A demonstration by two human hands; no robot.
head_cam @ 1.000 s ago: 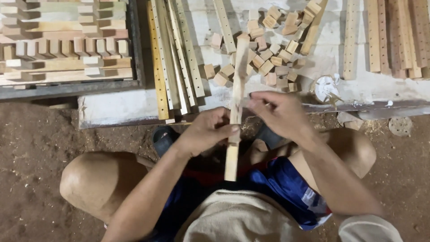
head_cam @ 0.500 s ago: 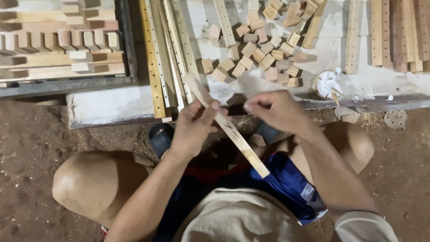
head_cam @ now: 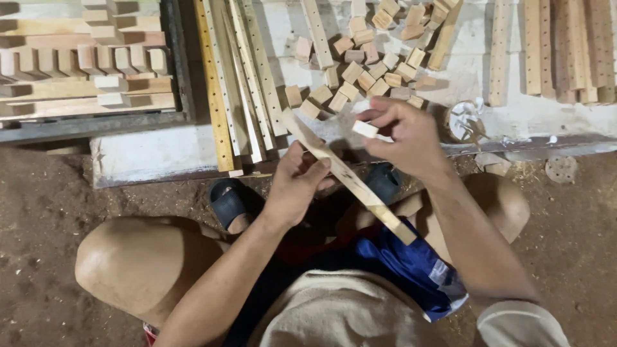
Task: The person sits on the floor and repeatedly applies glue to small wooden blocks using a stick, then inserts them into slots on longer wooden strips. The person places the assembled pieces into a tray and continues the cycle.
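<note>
My left hand (head_cam: 301,185) grips a long pale wooden slat (head_cam: 360,189) near its middle. The slat runs diagonally from the upper left down to the lower right, over my lap. My right hand (head_cam: 405,136) is raised just above the slat and pinches a small pale wooden block (head_cam: 365,129) between thumb and fingers. The block is a little apart from the slat. A loose pile of similar small wooden blocks (head_cam: 369,71) lies on the white board right behind my hands.
Long drilled wooden slats (head_cam: 241,77) lie on the white board (head_cam: 154,154) at left; more slats (head_cam: 565,45) at far right. A tray of assembled wooden pieces (head_cam: 83,64) sits at upper left. A small round container (head_cam: 464,120) stands near my right hand. Dirt floor below.
The slat has swung from upright to a diagonal tilt. My right hand let go of the slat, moved up toward the pile and now pinches a small block.
</note>
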